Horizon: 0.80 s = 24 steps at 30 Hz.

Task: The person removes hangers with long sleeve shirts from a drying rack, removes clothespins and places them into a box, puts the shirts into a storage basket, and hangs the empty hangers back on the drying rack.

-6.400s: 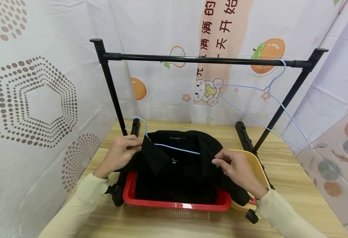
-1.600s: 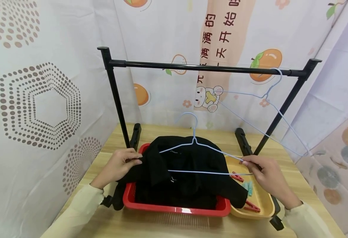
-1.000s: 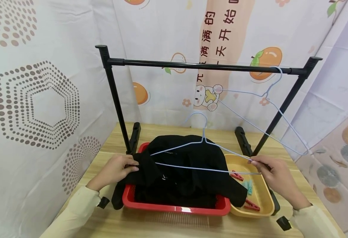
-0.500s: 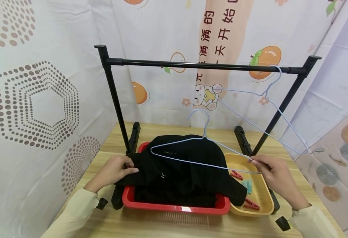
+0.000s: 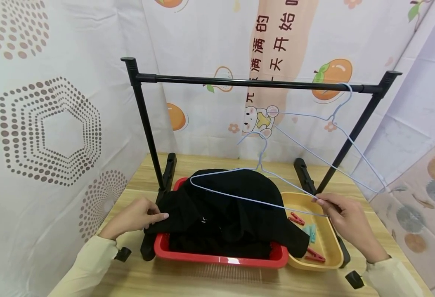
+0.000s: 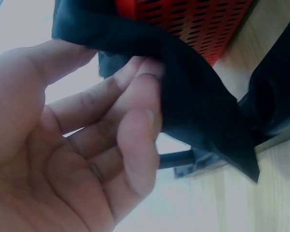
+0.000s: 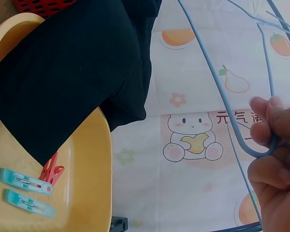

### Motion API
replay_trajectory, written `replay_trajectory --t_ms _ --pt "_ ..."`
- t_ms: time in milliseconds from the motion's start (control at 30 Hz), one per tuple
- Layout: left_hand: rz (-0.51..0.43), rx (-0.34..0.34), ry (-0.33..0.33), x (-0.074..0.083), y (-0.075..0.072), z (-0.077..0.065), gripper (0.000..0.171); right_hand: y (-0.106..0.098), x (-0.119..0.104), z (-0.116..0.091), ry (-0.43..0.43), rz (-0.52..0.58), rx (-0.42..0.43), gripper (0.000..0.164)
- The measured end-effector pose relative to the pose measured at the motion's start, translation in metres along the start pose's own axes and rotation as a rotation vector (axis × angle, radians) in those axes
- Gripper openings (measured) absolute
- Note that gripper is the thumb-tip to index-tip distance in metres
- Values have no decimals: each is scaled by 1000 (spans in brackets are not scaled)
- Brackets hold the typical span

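Observation:
My right hand (image 5: 345,218) grips a light blue wire hanger (image 5: 239,198) by its right corner. The hanger's hook points up, and its left end hovers over the black shirt (image 5: 225,214). In the right wrist view, thumb and fingers curl around the hanger's bent end. The shirt lies bunched over the red basket (image 5: 217,259), with a small white logo in front and a sleeve draped over the yellow tub (image 5: 334,247). At the shirt's left side, my left hand (image 5: 137,216) pinches the cloth edge; in the left wrist view the thumb tip is hidden behind fabric.
A black clothes rack (image 5: 239,82) stands over the baskets, its feet on the wooden table (image 5: 135,272). From the bar's right end hangs a second blue hanger (image 5: 310,159). Red clothespins (image 5: 315,255) and teal clothespins (image 5: 310,233) lie in the tub.
The hanger, earlier inside the shirt's neck, has come out to the right and upward in my right hand. The collar has flopped down, and my left hand has shifted left and lower.

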<state>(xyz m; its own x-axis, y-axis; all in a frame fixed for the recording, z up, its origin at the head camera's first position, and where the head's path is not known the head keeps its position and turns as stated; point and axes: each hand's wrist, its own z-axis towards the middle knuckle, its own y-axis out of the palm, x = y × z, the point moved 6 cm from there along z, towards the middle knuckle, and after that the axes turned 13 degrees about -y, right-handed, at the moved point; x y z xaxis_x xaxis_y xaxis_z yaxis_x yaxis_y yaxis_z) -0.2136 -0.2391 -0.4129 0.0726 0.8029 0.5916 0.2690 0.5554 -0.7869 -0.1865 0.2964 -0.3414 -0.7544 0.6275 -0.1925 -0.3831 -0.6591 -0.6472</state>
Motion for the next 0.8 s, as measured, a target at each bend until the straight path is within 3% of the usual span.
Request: replay_trajectory --t_ms 200,433,800 --pt "-78 -98 -64 -4 11 1 44 -3 -1 2 -4 5 12 26" --pt "-148 -114 -137 -9 14 6 43 -10 -1 5 -3 -22 59 28" --pt "-174 -113 -144 -10 16 6 44 -26 4 11 -24 -22 132 27"
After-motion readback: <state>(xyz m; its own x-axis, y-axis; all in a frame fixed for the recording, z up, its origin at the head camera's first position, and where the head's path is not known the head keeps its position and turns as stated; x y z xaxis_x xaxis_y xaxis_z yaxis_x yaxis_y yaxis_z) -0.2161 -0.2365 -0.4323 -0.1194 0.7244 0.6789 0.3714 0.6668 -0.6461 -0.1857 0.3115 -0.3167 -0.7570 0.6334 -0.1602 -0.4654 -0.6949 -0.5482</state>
